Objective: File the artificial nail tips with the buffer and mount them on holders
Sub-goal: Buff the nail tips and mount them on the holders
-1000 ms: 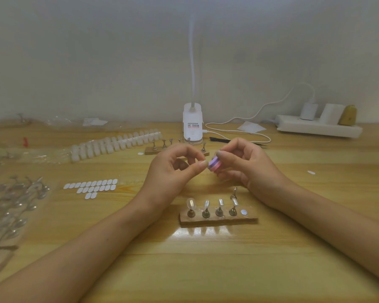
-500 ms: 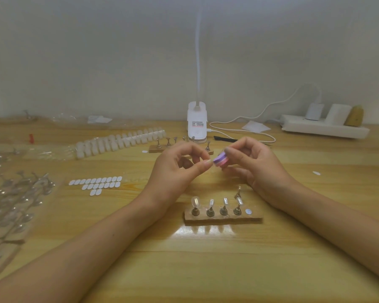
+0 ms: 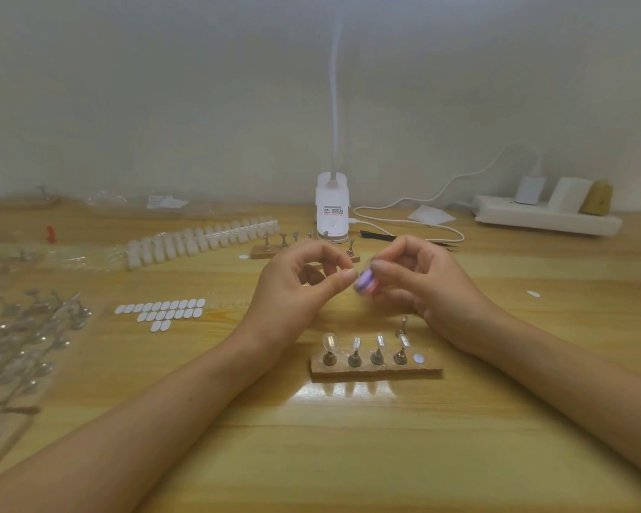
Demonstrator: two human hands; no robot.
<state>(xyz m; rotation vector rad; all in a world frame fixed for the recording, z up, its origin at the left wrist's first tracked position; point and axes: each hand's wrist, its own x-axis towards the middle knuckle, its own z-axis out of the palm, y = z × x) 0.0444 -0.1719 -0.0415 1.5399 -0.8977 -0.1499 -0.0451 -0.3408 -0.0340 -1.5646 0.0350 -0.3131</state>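
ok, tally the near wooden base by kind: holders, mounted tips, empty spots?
Holders standing on the near wooden base: 4
Nail tips mounted on them: 4
Bare round spot: 1
Total: 9
Not counted: one more holder behind the right end; cannot tell if it is on the base.

Our arms: both forearms bare to the frame's edge | our left grip (image 3: 293,286): bare, rounded thumbnail | our right grip (image 3: 422,286): bare, rounded thumbnail
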